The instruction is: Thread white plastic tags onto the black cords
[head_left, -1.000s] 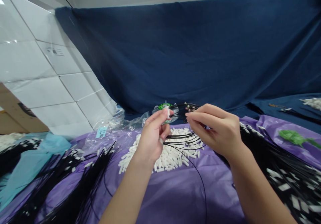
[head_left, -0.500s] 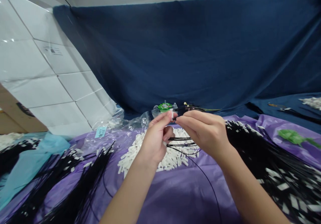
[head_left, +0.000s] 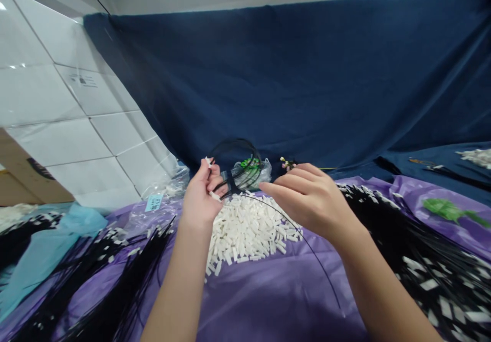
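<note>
My left hand [head_left: 204, 194] is closed around looped black wires [head_left: 245, 179] with small white connectors. One white connector [head_left: 208, 162] sits at the thumb tip and another [head_left: 215, 196] by the palm. A loose wire end trails down to the right over the purple sheet. To the right, my right hand [head_left: 307, 199] hovers apart from the wires, palm down, fingers loosely bent and nothing visible in them; its fingertips are partly hidden. Below and between both hands lies a heap of white connector housings [head_left: 249, 229].
Bundles of black wires with white ends lie left [head_left: 126, 275] and right [head_left: 376, 224] on the purple sheet [head_left: 284, 291]. Behind are a clear bag [head_left: 263, 171] with something green, a blue cloth [head_left: 268, 86] and white boxes [head_left: 42, 96]. A light-blue plastic sheet [head_left: 49, 245] lies far left.
My left hand has moved left, carrying the wires away from my right hand, which had been gripping them. The wires now spring into a loop. My right hand has let go and stays nearly in place.
</note>
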Available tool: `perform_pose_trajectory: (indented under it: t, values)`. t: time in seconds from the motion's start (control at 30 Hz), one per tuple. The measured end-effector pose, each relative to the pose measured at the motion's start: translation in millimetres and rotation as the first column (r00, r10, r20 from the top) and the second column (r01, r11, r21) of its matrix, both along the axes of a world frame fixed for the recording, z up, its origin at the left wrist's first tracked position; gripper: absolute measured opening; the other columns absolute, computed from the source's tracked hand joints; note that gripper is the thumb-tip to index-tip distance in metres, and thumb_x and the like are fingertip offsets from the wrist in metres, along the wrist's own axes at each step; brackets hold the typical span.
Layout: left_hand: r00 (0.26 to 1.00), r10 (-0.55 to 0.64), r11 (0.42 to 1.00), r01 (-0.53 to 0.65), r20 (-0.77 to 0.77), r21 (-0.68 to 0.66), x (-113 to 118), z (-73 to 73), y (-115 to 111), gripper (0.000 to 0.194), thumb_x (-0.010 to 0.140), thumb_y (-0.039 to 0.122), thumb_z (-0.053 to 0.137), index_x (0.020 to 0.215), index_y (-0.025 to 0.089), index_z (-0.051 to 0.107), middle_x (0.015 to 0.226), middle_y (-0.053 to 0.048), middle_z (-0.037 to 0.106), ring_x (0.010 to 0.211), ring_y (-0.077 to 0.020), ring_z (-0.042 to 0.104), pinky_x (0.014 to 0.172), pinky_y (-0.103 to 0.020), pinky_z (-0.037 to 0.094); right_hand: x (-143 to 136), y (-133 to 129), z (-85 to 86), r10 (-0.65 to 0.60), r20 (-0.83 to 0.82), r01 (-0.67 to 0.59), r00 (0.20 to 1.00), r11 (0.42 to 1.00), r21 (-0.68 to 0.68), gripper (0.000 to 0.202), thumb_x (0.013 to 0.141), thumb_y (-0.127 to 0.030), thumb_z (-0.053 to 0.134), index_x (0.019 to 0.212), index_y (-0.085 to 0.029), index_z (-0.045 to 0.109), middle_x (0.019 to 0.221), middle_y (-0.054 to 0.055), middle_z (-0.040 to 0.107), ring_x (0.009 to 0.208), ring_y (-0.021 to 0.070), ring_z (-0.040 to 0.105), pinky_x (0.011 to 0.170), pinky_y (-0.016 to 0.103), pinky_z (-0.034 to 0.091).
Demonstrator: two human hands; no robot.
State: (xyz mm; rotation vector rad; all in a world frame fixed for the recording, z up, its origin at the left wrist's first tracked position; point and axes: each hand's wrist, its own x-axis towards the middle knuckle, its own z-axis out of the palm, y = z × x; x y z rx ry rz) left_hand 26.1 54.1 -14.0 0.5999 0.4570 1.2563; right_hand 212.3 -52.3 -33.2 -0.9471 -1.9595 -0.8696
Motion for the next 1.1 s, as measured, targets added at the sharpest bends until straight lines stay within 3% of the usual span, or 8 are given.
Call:
perform_pose_trajectory:
  t: [0.1,0.23,0.4,0.57,0.63,0.77,0.87,1.1]
  values:
    - [0.999,0.039,0.999,-0.039,0.032,-0.013,-5,-3.9,12,0.023,0.099,0.026,0.044,0.083,0.013,0.054,0.062,0.006,0.050,0.029,0.0001,0.028,0.029,-0.016,0.025,-1,12,-9.1,0.142,-0.084,-0.161,0.986,0.944,-0.289,0.039,0.085,-0.013,0.068,0.122,-0.021,0.063,0.078,0.000,0.070,0.069,0.0138,0.061,0.075,0.032,0.047]
    - [0.999,0.026,1.000,-0.026,0.031,-0.009,-2,-8.2,14,0.020,0.098,0.027,0.047,0.084,0.014,0.054,0.062,0.006,0.050,0.030,0.0001,0.030,0.029,-0.016,0.025,-7,23,-15.9,0.458,-0.401,-0.598,0.793,0.711,-0.370,0.019,0.084,-0.020,0.072,0.103,-0.020,0.073,0.085,0.002,0.073,0.076,0.0124,0.066,0.072,0.026,0.051]
    - [0.999,-0.021,1.000,0.021,-0.034,-0.019,7,-9.0,7,0.018,0.096,0.028,0.050,0.085,0.015,0.055,0.062,0.006,0.051,0.030,-0.0005,0.032,0.028,-0.016,0.023,0,23,-12.8,0.402,-0.709,-0.730,0.580,0.643,-0.233,0.010,0.083,-0.021,0.072,0.092,-0.022,0.077,0.080,0.003,0.072,0.074,0.0135,0.066,0.066,0.026,0.053]
    - [0.996,0.001,1.000,-0.001,-0.094,-0.001,13,-5.5,-2,0.015,0.094,0.028,0.054,0.087,0.015,0.057,0.064,0.007,0.051,0.031,0.0001,0.029,0.029,-0.015,0.021,32,17,-5.9,0.410,-0.904,-0.756,0.121,0.628,0.184,0.006,0.084,-0.033,0.072,0.087,-0.031,0.076,0.080,-0.002,0.062,0.067,0.0088,0.062,0.067,0.026,0.056]
    - [0.992,0.030,0.999,-0.027,-0.119,0.029,16,-5.7,-6,0.014,0.089,0.029,0.061,0.089,0.015,0.059,0.065,0.007,0.051,0.032,0.0004,0.028,0.030,-0.015,0.021,43,12,-1.3,0.470,-0.882,-0.766,0.044,0.582,0.272,0.010,0.080,-0.046,0.073,0.082,-0.036,0.074,0.081,-0.004,0.055,0.071,0.0084,0.060,0.069,0.026,0.057]
    - [0.974,0.108,0.991,-0.090,-0.201,0.100,22,-10.8,-11,0.027,0.076,0.035,0.075,0.091,0.015,0.065,0.071,0.006,0.053,0.035,0.0018,0.029,0.033,-0.016,0.020,43,0,3.7,0.530,-0.835,-0.828,0.147,0.528,0.189,0.024,0.083,-0.058,0.065,0.079,-0.034,0.068,0.061,-0.006,0.034,0.048,0.0051,0.042,0.046,0.018,0.045]
    - [0.942,0.208,0.965,-0.154,-0.264,0.210,28,-15.1,-15,0.032,0.073,0.042,0.077,0.090,0.015,0.069,0.078,0.004,0.057,0.037,0.0026,0.032,0.035,-0.017,0.020,22,-2,2.0,0.400,-0.886,-0.843,0.236,0.538,0.018,0.013,0.085,-0.039,0.069,0.085,-0.026,0.067,0.054,-0.008,0.043,0.042,0.0053,0.039,0.040,0.019,0.039]
    - [0.932,0.264,0.886,-0.132,-0.250,0.444,33,-16.1,-30,0.018,0.077,0.035,0.074,0.079,0.017,0.072,0.090,-0.001,0.068,0.040,0.0016,0.035,0.042,-0.019,0.031,-21,0,-2.1,0.055,-0.828,-0.458,0.559,0.852,-0.253,0.010,0.082,-0.023,0.069,0.076,-0.015,0.069,0.064,-0.001,0.061,0.054,0.0068,0.049,0.048,0.020,0.038]
